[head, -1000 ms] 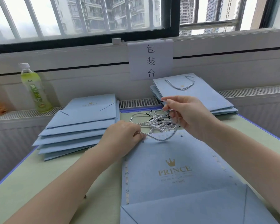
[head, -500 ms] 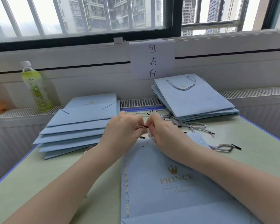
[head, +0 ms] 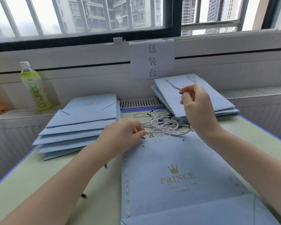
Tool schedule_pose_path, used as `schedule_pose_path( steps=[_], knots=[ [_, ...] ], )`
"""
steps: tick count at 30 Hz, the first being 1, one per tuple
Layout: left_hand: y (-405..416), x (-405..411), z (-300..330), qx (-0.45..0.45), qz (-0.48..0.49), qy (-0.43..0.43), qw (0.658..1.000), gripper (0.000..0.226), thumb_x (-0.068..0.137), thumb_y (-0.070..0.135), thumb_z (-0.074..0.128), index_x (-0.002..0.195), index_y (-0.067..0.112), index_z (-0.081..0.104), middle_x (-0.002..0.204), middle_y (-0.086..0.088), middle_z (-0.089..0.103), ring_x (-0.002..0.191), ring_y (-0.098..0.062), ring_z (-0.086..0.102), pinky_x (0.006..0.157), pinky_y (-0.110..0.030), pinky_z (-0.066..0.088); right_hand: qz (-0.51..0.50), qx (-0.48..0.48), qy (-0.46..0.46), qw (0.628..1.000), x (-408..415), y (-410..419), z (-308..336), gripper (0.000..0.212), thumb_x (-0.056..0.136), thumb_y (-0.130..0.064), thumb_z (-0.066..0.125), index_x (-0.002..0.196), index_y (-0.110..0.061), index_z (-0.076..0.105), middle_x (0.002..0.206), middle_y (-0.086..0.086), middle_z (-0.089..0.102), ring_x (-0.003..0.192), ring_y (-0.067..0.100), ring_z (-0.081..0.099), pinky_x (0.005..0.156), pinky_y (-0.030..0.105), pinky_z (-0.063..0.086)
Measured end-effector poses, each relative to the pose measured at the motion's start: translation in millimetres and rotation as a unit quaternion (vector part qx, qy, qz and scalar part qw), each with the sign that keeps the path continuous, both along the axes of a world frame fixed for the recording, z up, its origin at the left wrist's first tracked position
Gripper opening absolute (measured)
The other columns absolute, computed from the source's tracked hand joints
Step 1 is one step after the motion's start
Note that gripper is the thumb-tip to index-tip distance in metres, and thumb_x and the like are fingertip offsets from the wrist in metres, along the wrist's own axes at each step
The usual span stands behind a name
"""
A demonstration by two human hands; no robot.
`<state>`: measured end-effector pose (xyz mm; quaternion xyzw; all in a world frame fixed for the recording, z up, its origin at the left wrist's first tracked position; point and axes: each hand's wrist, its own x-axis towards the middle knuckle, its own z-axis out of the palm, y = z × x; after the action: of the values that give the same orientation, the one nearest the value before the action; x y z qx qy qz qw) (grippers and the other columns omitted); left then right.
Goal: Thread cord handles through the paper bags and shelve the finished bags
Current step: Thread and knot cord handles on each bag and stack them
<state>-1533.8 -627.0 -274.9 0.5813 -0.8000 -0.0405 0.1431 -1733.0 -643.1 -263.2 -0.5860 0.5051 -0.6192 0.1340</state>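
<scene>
I've got the right hand [head: 197, 104] raised above the surface [head: 39, 184], fingertips pinching the black tip of one cord [head: 170, 133]; the left hand [head: 120, 135] sits low at the bag's top edge, fingers curled and pinching the same cord near its other end, as far as I can tell, motion blur there. The bag [head: 177, 168] lies flat in front of me, logo up, two punch holes near its top edge, no handle in it yet. Cord pile [head: 162, 122] sits just beyond the bag, tangled. Unthreaded stack [head: 81, 124] to the left, finished stack [head: 201, 101] back right with a handle showing. Risks as I judge them: the lifted cord runs through the pile, so pulling higher could drag other cords along or knot them. The tip grip is slim, it could slip and drop back into the tangle. The holes are small, so a missed poke could bend the tip or tear the paper. Nothing pins the bag, so a push at the hole could slide it. A loose black tip [head: 83, 196] lies near my left forearm, an arm sweep could knock it off the surface. The bottle [head: 34, 86] stands well apart, low risk.
</scene>
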Motion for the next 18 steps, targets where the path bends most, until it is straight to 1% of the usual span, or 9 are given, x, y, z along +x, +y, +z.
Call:
schedule_pose_path(
  steps=[2, 4, 6, 9, 11, 12, 13, 16, 18],
  knots=[
    [6.7, -8.0, 2.7, 0.042, -0.025, -0.113, 0.992, 0.034, 0.09, 0.055, 0.05, 0.101, 0.023, 0.058, 0.1, 0.008, 0.059, 0.089, -0.014, 0.052, 0.077, -0.029, 0.043, 0.07, 0.024, 0.073, 0.995, 8.5, 2.7, -5.9, 0.019, 0.095, -0.002, 0.04, 0.098, -0.012, 0.056, 0.074, -0.001, 0.057, 0.048, -0.001, 0.045, 0.046, 0.011, 0.033],
    [11.6, -13.2, 7.6, 0.066, -0.031, -0.161, 0.984, 0.042, 0.087, 0.057, 0.052, 0.104, 0.019, 0.056, 0.102, 0.003, 0.055, 0.088, -0.016, 0.046, 0.075, -0.03, 0.039, 0.137, 0.055, 0.162, 0.976, 19.8, 7.9, -15.2, 0.022, 0.095, -0.003, 0.042, 0.097, -0.015, 0.059, 0.075, -0.002, 0.06, 0.051, 0.0, 0.047, 0.049, 0.014, 0.035],
    [12.2, -14.4, 10.5, 0.076, -0.035, -0.144, 0.986, 0.036, 0.086, 0.054, 0.057, 0.097, 0.02, 0.053, 0.099, 0.004, 0.055, 0.087, -0.016, 0.046, 0.073, -0.029, 0.038, 0.166, 0.058, 0.26, 0.95, 29.7, 15.3, -25.2, 0.022, 0.094, -0.005, 0.044, 0.099, -0.017, 0.061, 0.081, -0.005, 0.061, 0.063, 0.002, 0.05, 0.061, 0.024, 0.04],
    [9.9, -10.2, 10.4, 0.08, -0.051, -0.092, 0.991, 0.019, 0.086, 0.038, 0.062, 0.094, 0.02, 0.058, 0.099, 0.005, 0.061, 0.096, -0.017, 0.055, 0.085, -0.035, 0.046, 0.161, 0.041, 0.372, 0.913, 39.8, 22.9, -36.1, 0.017, 0.093, -0.009, 0.045, 0.107, -0.012, 0.055, 0.1, 0.002, 0.061, 0.089, 0.017, 0.052, 0.079, 0.033, 0.04],
    [5.4, -6.9, 6.7, 0.05, -0.073, -0.045, 0.995, 0.003, 0.087, 0.027, 0.061, 0.085, 0.026, 0.06, 0.085, 0.011, 0.062, 0.091, -0.017, 0.056, 0.084, -0.039, 0.047, 0.157, 0.046, 0.414, 0.895, 40.5, 22.7, -40.3, 0.017, 0.093, -0.011, 0.045, 0.108, -0.008, 0.053, 0.107, 0.007, 0.058, 0.101, 0.024, 0.05, 0.086, 0.036, 0.039],
    [6.1, -6.8, 6.0, 0.034, -0.076, -0.043, 0.996, 0.009, 0.088, 0.025, 0.059, 0.079, 0.027, 0.057, 0.08, 0.013, 0.061, 0.087, -0.017, 0.054, 0.083, -0.039, 0.047, 0.16, 0.047, 0.425, 0.89, 39.9, 21.7, -41.3, 0.018, 0.093, -0.013, 0.045, 0.107, -0.007, 0.054, 0.108, 0.009, 0.058, 0.102, 0.024, 0.049, 0.086, 0.034, 0.038],
    [5.7, -6.6, 4.2, 0.024, -0.073, -0.055, 0.996, 0.01, 0.089, 0.025, 0.058, 0.079, 0.026, 0.056, 0.081, 0.011, 0.06, 0.087, -0.018, 0.053, 0.082, -0.039, 0.047, 0.168, 0.046, 0.429, 0.886, 39.3, 21.2, -41.1, 0.018, 0.093, -0.013, 0.047, 0.106, -0.007, 0.057, 0.106, 0.01, 0.058, 0.101, 0.024, 0.05, 0.083, 0.031, 0.037],
    [3.4, -6.3, -0.2, 0.017, -0.052, -0.072, 0.996, 0.014, 0.091, 0.033, 0.056, 0.089, 0.02, 0.059, 0.091, 0.005, 0.058, 0.095, -0.02, 0.054, 0.082, -0.036, 0.045, 0.191, 0.033, 0.435, 0.879, 36.3, 18.1, -41.3, 0.014, 0.091, -0.011, 0.052, 0.095, -0.004, 0.064, 0.091, 0.011, 0.061, 0.089, 0.026, 0.052, 0.073, 0.029, 0.032],
    [1.8, -5.5, -0.9, 0.026, -0.054, -0.055, 0.997, 0.016, 0.09, 0.038, 0.056, 0.085, 0.023, 0.056, 0.087, 0.007, 0.056, 0.092, -0.018, 0.054, 0.082, -0.036, 0.045, 0.187, 0.043, 0.448, 0.873, 35.1, 17.5, -41.3, 0.015, 0.094, -0.017, 0.051, 0.091, -0.006, 0.061, 0.092, 0.009, 0.06, 0.091, 0.024, 0.05, 0.075, 0.031, 0.034]
  ],
)
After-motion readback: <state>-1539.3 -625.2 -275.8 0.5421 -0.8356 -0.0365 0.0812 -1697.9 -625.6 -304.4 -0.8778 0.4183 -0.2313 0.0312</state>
